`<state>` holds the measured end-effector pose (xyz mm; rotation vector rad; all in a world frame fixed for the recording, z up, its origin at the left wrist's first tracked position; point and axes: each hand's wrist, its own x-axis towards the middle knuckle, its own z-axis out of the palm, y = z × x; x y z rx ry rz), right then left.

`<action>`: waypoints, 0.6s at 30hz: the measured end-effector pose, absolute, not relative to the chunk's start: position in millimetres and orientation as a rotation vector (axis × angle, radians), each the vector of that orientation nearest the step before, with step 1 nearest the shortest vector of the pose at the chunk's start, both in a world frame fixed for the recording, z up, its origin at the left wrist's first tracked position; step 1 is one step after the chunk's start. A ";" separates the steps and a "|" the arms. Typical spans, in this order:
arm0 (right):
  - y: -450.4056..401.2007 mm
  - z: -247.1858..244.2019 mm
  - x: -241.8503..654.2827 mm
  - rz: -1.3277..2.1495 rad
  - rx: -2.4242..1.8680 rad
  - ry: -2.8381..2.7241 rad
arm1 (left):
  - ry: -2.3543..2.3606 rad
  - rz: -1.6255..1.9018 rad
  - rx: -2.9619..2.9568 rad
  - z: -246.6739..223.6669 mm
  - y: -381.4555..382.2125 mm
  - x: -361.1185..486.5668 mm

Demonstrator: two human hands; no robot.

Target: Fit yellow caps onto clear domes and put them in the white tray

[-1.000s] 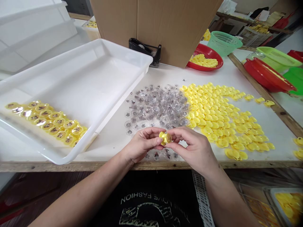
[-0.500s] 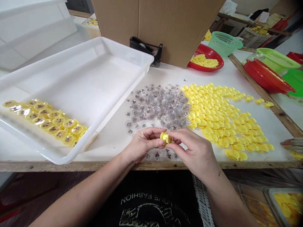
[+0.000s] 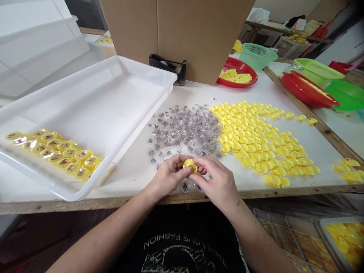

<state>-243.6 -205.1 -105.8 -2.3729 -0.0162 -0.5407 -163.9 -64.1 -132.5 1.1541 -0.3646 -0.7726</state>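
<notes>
My left hand [image 3: 168, 175] pinches a small round yellow plastic piece [image 3: 190, 164] between thumb and fingers, just above the table's near edge. From the other side my right hand [image 3: 214, 178] closes its fingertips on the same piece, whose rim is tilted up. Behind and under the hands spread many clear plastic discs [image 3: 182, 125] with small dark printed pictures. To their right lie similar yellow pieces [image 3: 244, 132]. On the left, a white tray [image 3: 148, 81] holds rows of yellow pieces with printed faces [image 3: 69, 152] in its near corner.
A tape dispenser [image 3: 168, 68] stands against a tall cardboard box [image 3: 182, 34]. Red bowls [image 3: 253, 72], a mint basket [image 3: 257, 55] and a green basket [image 3: 318, 68] stand at the back right. A wooden strip [image 3: 321, 127] crosses the right side. White tubs [image 3: 36, 49] are stacked left.
The view has shifted slightly rightward. The yellow piece has turned in my fingers, from side-on to rim upward. A hand at the right edge has gone out of view.
</notes>
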 end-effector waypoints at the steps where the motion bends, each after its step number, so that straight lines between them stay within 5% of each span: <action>1: -207.9 -107.4 -243.1 -0.504 -2.297 0.043 | -0.383 -0.743 1.189 -133.2 -64.3 -164.1; 7: -219.0 -119.4 -241.3 -0.202 -1.895 0.182 | -0.572 -0.558 1.383 -137.9 -62.0 -164.0; 18: -210.1 -137.1 -247.5 -0.224 -1.870 0.391 | -0.598 -0.487 1.761 -118.1 -62.5 -177.0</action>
